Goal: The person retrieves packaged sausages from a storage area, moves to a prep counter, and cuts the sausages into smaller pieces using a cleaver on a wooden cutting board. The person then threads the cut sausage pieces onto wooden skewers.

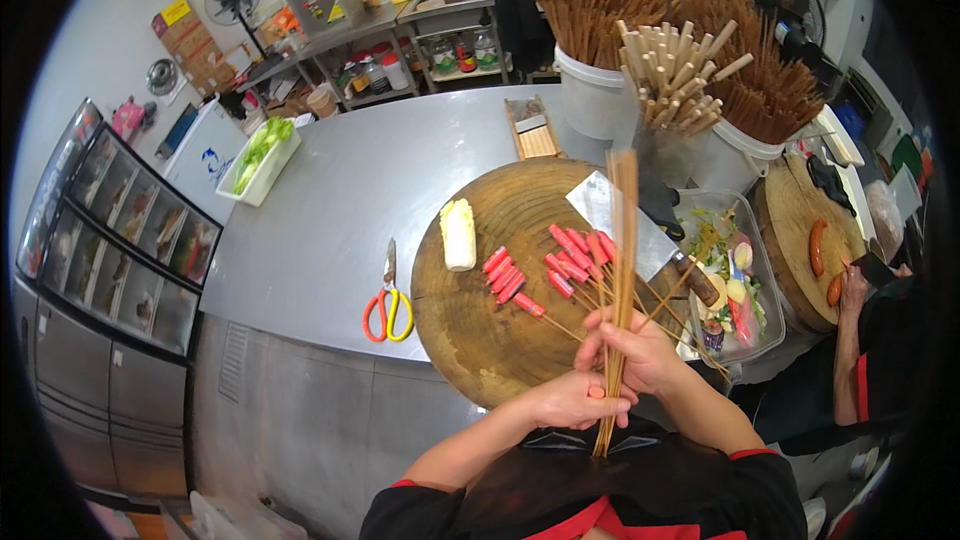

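Note:
A bundle of thin wooden skewers (pixel 624 240) stands roughly upright between my hands, close to my apron. My left hand (pixel 581 399) grips its lower part; my right hand (pixel 634 349) is closed round it a little higher. Beyond them lies a round wooden chopping block (pixel 465 337) with red-wrapped sausages (pixel 510 277), several of them on skewers (pixel 564 328). One piece of Chinese cabbage (pixel 458 236) rests at the block's left. A cleaver (pixel 630 229) lies behind the bundle, its wooden handle pointing right. Scissors (pixel 388 307) with red and yellow handles lie left of the block.
Buckets of skewers (pixel 600 90) stand at the back right, near a wooden slicer (pixel 532 127). A clear tub of food scraps (pixel 776 315) is right of the block. Beyond it, a co-worker's hand (pixel 853 289) is at a second block (pixel 784 240) with sausages. A white basket (pixel 259 187) holds lettuce.

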Tool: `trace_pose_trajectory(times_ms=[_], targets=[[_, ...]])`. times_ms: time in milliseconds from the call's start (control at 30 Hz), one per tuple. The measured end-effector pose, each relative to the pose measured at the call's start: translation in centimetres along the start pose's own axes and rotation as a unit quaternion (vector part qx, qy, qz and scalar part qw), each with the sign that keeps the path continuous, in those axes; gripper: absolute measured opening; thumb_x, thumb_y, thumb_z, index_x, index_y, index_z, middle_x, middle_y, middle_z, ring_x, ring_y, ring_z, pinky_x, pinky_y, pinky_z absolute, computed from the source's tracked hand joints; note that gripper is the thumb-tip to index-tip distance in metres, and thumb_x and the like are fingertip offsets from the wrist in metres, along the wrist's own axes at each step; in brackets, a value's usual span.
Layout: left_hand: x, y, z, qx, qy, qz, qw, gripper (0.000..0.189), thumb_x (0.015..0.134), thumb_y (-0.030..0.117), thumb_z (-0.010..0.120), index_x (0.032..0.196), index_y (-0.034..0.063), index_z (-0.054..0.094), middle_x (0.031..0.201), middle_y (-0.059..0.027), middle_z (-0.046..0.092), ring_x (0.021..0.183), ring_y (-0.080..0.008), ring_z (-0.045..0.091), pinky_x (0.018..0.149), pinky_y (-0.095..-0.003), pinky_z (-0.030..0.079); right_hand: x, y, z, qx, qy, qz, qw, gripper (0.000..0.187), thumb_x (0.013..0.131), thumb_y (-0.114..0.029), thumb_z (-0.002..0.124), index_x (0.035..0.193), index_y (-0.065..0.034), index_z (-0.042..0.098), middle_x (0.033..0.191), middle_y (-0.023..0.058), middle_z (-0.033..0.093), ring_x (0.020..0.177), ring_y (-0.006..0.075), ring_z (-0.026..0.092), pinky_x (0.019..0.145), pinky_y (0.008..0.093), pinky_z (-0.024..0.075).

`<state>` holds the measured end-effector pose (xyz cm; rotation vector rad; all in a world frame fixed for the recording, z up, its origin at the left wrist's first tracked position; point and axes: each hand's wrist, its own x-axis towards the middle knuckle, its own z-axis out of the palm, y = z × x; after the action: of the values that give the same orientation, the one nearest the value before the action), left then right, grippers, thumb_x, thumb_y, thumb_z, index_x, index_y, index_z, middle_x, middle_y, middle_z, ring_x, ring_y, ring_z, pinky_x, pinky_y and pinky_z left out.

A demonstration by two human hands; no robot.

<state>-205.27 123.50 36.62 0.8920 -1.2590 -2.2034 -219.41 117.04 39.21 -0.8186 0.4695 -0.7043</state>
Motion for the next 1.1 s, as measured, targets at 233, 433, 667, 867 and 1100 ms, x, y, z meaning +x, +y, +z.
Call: trace_pose_trajectory(times_ms=[233,433,667,867,1100], targets=[[-5.7,-1.6,-7.1,-0.17,0.264,0.218,0.924,0.036,0.091,0.016,0.053,0.124,0.007,0.041,0.096,-0.0094,0.058,0.061,-0.0106,0.05,0.053,-0.0226,0.04,-1.7,-6.5,3.6,-0.104,0.065,-0.118,0.985,0.018,0.098,-0.021,0.039,0.109,-0.0075,0.043,0.065,0.0064,0.052,0.037,0.0087,0.037,0.033,0.0208,0.0283],[-6.2,-0.8,-9.1,-0.308,0.309,0.318,0.842,0.04,0.09,0.012,0.054,0.127,0.0083,0.039,0.108,-0.0126,0.056,0.09,-0.0212,0.058,0.081,-0.0351,0.048,-4.7,-1.2,0.7,-0.279,0.054,0.189,0.94,0.014,0.093,-0.018,0.053,0.101,-0.0074,0.057,0.064,-0.0038,0.049,0.05,0.0044,0.042,0.044,0.0212,0.0338],[-5.6,-1.8,-9.8,-0.172,0.338,0.304,0.874,0.034,0.087,0.002,0.056,0.119,0.0042,0.049,0.107,-0.0079,0.06,0.093,-0.0168,0.059,0.079,-0.029,0.048,-6.0,-0.1,1.1,-0.36,0.102,0.128,0.918,0.029,0.091,-0.011,0.054,0.119,-0.0068,0.056,0.066,-0.0041,0.051,0.061,0.0045,0.048,0.057,0.0205,0.0408],[-6.0,0.0,-10.3,-0.099,0.333,0.298,0.889,0.026,0.082,-0.001,0.061,0.107,0.003,0.056,0.101,-0.0065,0.06,0.087,-0.0132,0.058,0.071,-0.0226,0.045,-6.1,-0.6,0.6,-0.386,0.076,0.126,0.911,0.029,0.091,-0.011,0.054,0.119,-0.0071,0.057,0.065,-0.0054,0.05,0.062,0.0042,0.049,0.058,0.0208,0.0415],[-6.2,-0.6,-12.3,-0.157,0.292,0.332,0.883,0.019,0.082,0.001,0.063,0.1,0.0036,0.056,0.1,-0.0116,0.062,0.092,-0.0159,0.061,0.067,-0.0213,0.046,-5.8,-0.8,-0.1,-0.396,0.054,0.129,0.908,0.029,0.09,-0.012,0.054,0.119,-0.0079,0.058,0.064,-0.004,0.051,0.061,0.0049,0.05,0.058,0.0218,0.0419]])
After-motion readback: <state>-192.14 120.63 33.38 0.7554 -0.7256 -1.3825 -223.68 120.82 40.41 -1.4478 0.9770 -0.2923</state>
